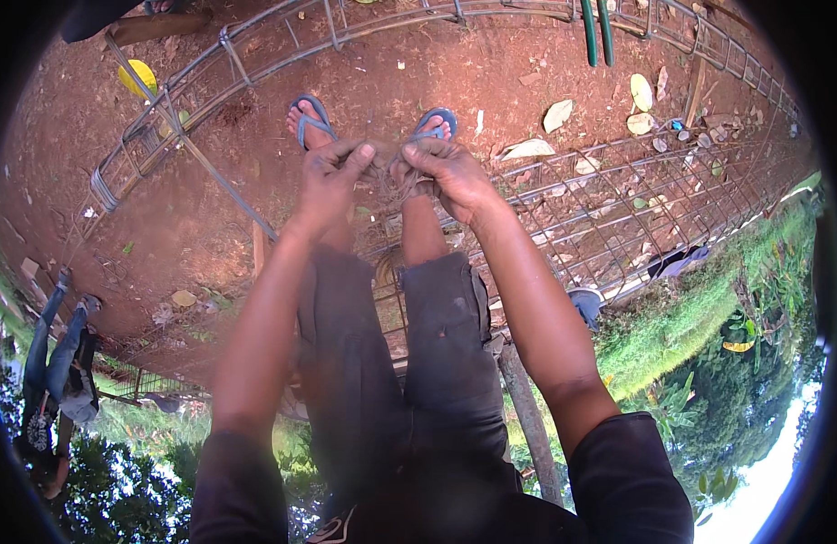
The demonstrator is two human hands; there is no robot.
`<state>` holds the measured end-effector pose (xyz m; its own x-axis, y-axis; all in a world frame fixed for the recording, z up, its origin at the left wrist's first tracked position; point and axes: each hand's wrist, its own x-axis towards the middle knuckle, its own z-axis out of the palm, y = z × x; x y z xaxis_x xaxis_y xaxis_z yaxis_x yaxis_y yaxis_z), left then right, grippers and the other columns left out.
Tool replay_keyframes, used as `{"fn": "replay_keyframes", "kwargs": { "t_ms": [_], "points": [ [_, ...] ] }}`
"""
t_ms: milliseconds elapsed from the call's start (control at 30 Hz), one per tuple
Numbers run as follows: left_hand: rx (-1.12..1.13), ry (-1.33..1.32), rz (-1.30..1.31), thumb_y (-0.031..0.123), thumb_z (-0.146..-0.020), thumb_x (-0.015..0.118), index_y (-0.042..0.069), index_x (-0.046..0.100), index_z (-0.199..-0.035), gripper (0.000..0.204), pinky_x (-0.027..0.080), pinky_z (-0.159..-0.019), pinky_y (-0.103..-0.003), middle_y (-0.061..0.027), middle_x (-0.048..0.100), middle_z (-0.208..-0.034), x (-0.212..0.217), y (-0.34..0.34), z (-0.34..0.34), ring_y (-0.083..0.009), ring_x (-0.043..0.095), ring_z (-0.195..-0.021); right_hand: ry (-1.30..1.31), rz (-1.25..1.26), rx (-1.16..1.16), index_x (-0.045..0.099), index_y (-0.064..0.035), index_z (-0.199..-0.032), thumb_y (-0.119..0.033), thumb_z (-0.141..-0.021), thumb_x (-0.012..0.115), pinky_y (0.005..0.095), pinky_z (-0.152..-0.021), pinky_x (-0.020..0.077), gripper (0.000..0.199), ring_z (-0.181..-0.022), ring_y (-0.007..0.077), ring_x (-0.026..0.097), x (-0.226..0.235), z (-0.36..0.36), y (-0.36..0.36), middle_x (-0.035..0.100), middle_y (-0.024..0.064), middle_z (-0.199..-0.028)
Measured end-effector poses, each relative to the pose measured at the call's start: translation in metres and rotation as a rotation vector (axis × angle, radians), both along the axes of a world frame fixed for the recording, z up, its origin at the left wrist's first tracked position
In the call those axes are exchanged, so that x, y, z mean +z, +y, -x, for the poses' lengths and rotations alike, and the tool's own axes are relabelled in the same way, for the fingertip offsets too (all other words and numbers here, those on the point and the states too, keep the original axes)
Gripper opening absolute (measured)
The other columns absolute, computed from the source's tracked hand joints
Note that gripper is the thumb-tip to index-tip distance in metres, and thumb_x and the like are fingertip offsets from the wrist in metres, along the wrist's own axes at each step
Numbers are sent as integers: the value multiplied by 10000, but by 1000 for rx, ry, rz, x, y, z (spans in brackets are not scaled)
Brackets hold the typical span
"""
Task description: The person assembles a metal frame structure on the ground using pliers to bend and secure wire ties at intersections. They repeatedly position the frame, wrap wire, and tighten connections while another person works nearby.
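Spreading beneath both hands (328,186) (447,177), red soil (228,154) bears leaves (557,115).

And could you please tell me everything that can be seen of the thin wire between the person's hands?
The thin wire looks like a small, loose bunch of fine strands, dull brown and probably metal. The strands curve and cross each other rather than lying straight. They appear pinched at the fingers of the right hand, held up in front of the person's lower leg. The left hand is close beside; whether it grips a strand, and where the ends are, cannot be told.
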<state>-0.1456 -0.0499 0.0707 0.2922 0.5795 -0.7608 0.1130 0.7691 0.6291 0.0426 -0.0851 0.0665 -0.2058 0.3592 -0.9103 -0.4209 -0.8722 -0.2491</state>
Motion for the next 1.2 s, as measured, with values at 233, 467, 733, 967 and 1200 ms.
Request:
{"fn": "replay_keyframes", "kwargs": {
  "t_ms": [233, 467, 733, 967, 1200],
  "points": [
    [626, 131, 11, 221, -945, 568, -19, 659, -951, 257, 525, -634, -253, -45, 634, -780, 0, -17, -34, -105, 603, -657, -191, 106, -755, 603, -56, -1022, -218, -904, 623, 307, -631, 546, 201, -707, 172, 630, 14, 16, -28, 640, 64, -838],
    [33, 146, 55, 175, -918, 596, -24, 679, -932, 216, 454, -516, -232, -13, 596, -665, 2, -10, -1, -74, 533, -547, -1112, -801, 464, 542, 27, -1177, -223, -734, 783, 384, -748, 513, 563, -797, 289, 650, 46, 4, -18, 647, 137, -1033],
    [-136, 65, 68, 193, -935, 578, -14, 663, -979, 227, 450, -596, -231, 3, 605, -754, -1, -10, 7, -66, 539, -648, 86, -358, 892, 644, 20, -942, -239, -753, 756, 315, -666, 459, 340, -750, 208, 606, 19, 22, -6, 638, 104, -734],
    [589, -223, 308, 208, -934, 578, -4, 635, -1009, 232, 512, -675, -262, -39, 638, -824, 8, -7, 16, -130, 619, -719, 409, 25, -136, 630, 23, -919, -259, -910, 607, 229, -514, 304, 283, -547, 96, 386, 28, 26, -12, 414, -19, -618],
    [179, 240, -33, 204, -891, 648, -42, 672, -997, 269, 490, -678, -245, -80, 668, -832, -1, 11, 3, -107, 609, -740, 154, 53, -49, 624, 22, -1033, -233, -925, 585, 254, -523, 398, 279, -565, 121, 483, 28, 22, -12, 481, -5, -646]
  ]
}}
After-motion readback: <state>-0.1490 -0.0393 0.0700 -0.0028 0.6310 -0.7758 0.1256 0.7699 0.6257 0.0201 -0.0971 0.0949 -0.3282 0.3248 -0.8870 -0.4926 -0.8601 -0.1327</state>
